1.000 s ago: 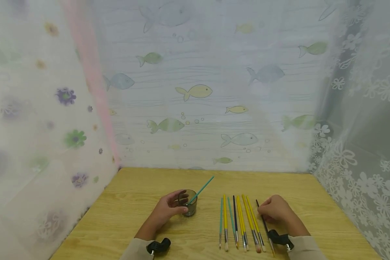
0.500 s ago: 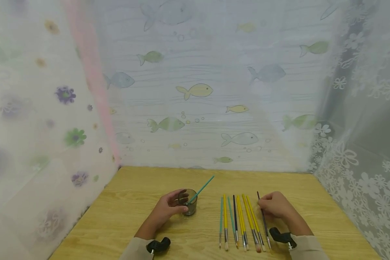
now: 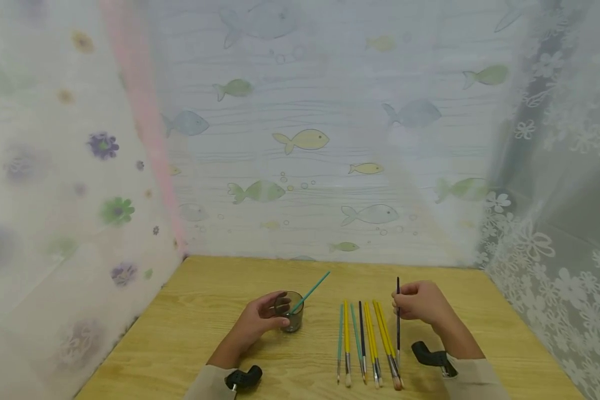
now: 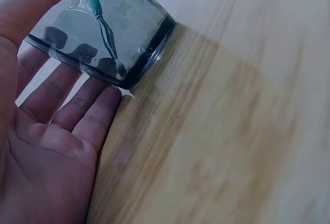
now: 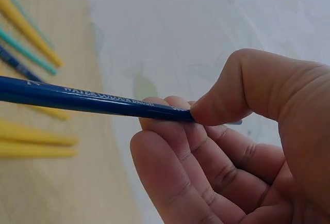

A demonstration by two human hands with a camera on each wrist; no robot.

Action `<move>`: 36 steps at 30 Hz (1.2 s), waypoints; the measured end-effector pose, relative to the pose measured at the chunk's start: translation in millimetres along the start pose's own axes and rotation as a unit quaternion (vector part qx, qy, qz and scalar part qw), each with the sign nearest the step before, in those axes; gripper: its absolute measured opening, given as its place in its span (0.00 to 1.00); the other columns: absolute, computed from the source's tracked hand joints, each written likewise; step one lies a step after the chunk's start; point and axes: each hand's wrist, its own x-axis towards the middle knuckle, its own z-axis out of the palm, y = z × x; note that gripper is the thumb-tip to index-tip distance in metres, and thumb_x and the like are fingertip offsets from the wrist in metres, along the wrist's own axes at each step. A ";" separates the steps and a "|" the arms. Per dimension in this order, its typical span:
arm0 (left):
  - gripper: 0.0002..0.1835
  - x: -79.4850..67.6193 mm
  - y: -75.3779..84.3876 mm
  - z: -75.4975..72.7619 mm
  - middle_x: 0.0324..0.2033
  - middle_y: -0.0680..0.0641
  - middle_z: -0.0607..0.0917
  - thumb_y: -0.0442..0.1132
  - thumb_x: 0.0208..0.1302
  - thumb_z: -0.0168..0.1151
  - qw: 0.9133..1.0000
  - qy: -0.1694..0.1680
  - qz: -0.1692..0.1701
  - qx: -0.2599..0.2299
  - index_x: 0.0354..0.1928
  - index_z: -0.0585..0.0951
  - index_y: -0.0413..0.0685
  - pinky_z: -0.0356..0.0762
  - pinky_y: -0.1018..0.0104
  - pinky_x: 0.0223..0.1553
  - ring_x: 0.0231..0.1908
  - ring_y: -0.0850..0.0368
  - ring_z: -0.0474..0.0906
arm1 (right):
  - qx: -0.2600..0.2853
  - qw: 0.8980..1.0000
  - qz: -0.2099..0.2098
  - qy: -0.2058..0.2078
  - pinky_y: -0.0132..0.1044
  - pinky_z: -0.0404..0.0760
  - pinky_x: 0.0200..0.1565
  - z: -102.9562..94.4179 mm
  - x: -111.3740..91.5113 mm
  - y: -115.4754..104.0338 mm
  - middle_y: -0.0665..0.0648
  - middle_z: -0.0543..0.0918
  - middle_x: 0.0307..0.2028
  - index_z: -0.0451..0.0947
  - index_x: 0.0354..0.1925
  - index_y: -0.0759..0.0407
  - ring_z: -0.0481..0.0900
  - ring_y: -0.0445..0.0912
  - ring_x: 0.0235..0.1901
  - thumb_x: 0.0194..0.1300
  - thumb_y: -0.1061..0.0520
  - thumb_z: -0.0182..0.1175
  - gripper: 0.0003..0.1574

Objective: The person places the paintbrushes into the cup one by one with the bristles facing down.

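Note:
A smoky, see-through glass (image 3: 294, 323) stands on the wooden table, with a teal paintbrush (image 3: 316, 286) leaning in it, bristles down. My left hand (image 3: 256, 322) grips the glass from the left, thumb in front and fingers behind; the left wrist view shows the fingers (image 4: 95, 110) at its base. Between thumb and fingers my right hand (image 3: 425, 304) pinches a dark blue paintbrush (image 3: 398, 333) near the handle's end. "Water colour brush" is printed on that handle (image 5: 103, 100). The brush points bristles down, over the right end of a row of paintbrushes.
Several teal, yellow and dark blue brushes lie side by side, bristles towards the person, among them a yellow brush (image 3: 347, 339) and another dark blue brush (image 3: 362, 333). Behind the table (image 3: 220, 283) hangs a fish-print curtain (image 3: 305, 222); patterned sheets flank both sides.
My right hand has raised the dark blue paintbrush from the row's right end, tilting it more upright and shifting it slightly left. My left hand and the glass have stayed put.

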 end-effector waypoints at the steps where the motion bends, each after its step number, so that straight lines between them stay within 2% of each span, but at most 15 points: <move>1: 0.40 -0.5 0.2 -0.1 0.72 0.35 0.71 0.37 0.66 0.73 1.000 0.003 -0.004 -0.001 0.78 0.67 0.50 0.81 0.65 0.59 0.71 0.37 0.70 | 0.003 1.000 -0.006 0.002 0.45 0.90 0.41 0.8 0.7 -4.4 0.66 0.87 0.48 0.79 0.57 0.75 0.90 0.51 0.39 0.71 0.55 0.66 0.26; 5: 0.40 -1.4 -0.8 -0.4 0.72 0.35 0.71 0.37 0.66 0.73 1.000 0.006 -0.003 -0.002 0.77 0.67 0.51 0.81 0.65 0.59 0.71 0.37 0.70 | 0.025 0.999 -0.029 0.006 0.44 0.90 0.42 5.2 -1.0 -26.3 0.65 0.87 0.49 0.80 0.55 0.74 0.90 0.51 0.39 0.69 0.58 0.66 0.23; 9: 0.40 -1.8 -1.4 -0.4 0.72 0.35 0.71 0.37 0.66 0.72 1.000 0.002 -0.004 -0.003 0.78 0.67 0.51 0.81 0.65 0.60 0.71 0.37 0.70 | 0.049 0.998 -0.049 0.008 0.45 0.90 0.42 11.7 -3.2 -46.3 0.64 0.88 0.45 0.82 0.51 0.72 0.90 0.53 0.39 0.68 0.60 0.67 0.19; 16: 0.41 -2.1 -1.4 -0.4 0.73 0.34 0.70 0.36 0.67 0.72 1.000 -0.003 -0.007 -0.006 0.79 0.64 0.47 0.81 0.65 0.60 0.72 0.37 0.69 | 0.059 0.995 -0.078 0.023 0.42 0.90 0.41 24.8 0.4 -65.4 0.65 0.89 0.44 0.85 0.47 0.70 0.90 0.52 0.38 0.67 0.60 0.69 0.15; 24: 0.41 0.6 -2.5 -1.3 0.73 0.34 0.70 0.37 0.66 0.72 1.000 -0.005 -0.003 -0.003 0.78 0.65 0.48 0.81 0.64 0.60 0.72 0.36 0.69 | 0.081 0.990 -0.105 0.043 0.42 0.90 0.42 34.5 -1.6 -85.8 0.66 0.89 0.42 0.85 0.47 0.68 0.91 0.49 0.35 0.66 0.61 0.69 0.13; 31: 0.41 0.5 -3.0 -2.5 0.73 0.35 0.71 0.37 0.67 0.72 1.000 -0.005 -0.004 0.003 0.79 0.65 0.48 0.81 0.65 0.59 0.71 0.36 0.70 | 0.150 0.976 -0.135 0.077 0.36 0.89 0.44 45.0 -7.0 -92.2 0.65 0.90 0.45 0.84 0.52 0.68 0.91 0.47 0.42 0.68 0.63 0.66 0.15; 36: 0.42 -0.3 -1.6 -2.3 0.73 0.34 0.70 0.37 0.67 0.72 1.000 -0.006 -0.004 0.003 0.79 0.64 0.46 0.81 0.65 0.59 0.72 0.36 0.69 | 0.184 0.963 -0.168 0.100 0.38 0.89 0.44 54.6 -7.0 -91.2 0.65 0.89 0.44 0.85 0.51 0.66 0.91 0.46 0.41 0.67 0.60 0.71 0.16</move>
